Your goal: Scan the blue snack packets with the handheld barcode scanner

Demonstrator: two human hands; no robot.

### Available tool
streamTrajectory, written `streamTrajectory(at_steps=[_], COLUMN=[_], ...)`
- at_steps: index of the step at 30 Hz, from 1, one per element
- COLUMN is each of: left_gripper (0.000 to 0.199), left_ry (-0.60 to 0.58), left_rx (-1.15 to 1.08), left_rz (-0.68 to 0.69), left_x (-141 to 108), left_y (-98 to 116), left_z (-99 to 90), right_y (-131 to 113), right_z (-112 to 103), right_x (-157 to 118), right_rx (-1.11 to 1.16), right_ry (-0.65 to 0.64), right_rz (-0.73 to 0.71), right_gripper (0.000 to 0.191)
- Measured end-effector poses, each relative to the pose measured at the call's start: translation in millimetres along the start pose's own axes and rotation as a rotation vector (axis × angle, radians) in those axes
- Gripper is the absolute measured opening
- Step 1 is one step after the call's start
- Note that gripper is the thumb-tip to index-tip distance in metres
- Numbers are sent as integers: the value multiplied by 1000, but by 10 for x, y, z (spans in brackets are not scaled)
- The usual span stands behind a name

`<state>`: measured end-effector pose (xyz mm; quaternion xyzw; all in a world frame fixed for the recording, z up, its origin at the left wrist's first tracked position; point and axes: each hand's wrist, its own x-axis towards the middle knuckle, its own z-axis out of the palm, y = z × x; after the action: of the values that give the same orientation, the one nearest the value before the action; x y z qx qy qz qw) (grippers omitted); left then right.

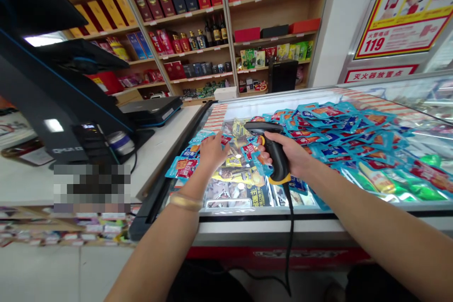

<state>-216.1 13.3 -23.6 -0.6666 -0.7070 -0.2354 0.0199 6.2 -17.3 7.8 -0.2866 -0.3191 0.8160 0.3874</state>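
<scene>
In my right hand (292, 153) is a black and yellow barcode scanner (278, 155), its fingers wrapped round the handle. The scanner head points left over the glass freezer lid, and its cable hangs down over the front edge. My left hand (213, 153), with a gold bangle (186, 201) at the wrist, reaches low over the lid among small snack packets, thumb and fingers apart. A blue and red snack packet (184, 167) lies just left of it. On the right of the scanner, a large pile of similar blue packets (329, 127) covers the glass.
A checkout terminal (71, 104) and a flat black device (155, 108) stand on the white counter (155, 151) at left. Behind are shelves (198, 49) of boxes and bottles. Through the freezer glass, green packages (421, 188) show at right. The scanner cable (290, 245) droops near the floor.
</scene>
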Motion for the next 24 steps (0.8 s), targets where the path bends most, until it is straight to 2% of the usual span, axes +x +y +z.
streamTrajectory(at_steps=[2, 4, 7, 9, 11, 14, 20, 24], left_gripper=[42, 34, 36, 36, 35, 34, 36, 29], left_ry=[99, 129, -51, -176, -215, -207, -198, -184], left_rx=[-343, -783, -1337, -1537, -1642, -1725, -1824, -1854], left_rz=[-65, -183, -390, -442, -429, -415, -397, -368], left_x=[36, 49, 16, -15, -32, -23, -22, -54], left_y=[7, 44, 118, 153, 169, 176, 223, 253], left_z=[-24, -62, -132, -169, -186, -186, -211, -223], right_y=[9, 7, -2, -4, -1, 17, 65, 80], right_z=[-4, 14, 48, 57, 54, 44, 40, 29], right_x=[-23, -39, -62, -80, -98, -116, -107, -96], right_rx=[-9, -25, -42, -47, -51, -72, -113, -112], right_ry=[-14, -10, -5, -22, -38, -44, -99, -129], right_rz=[3, 13, 12, 1, 0, 16, 36, 41], right_gripper=[24, 25, 26, 26, 25, 22, 24, 25])
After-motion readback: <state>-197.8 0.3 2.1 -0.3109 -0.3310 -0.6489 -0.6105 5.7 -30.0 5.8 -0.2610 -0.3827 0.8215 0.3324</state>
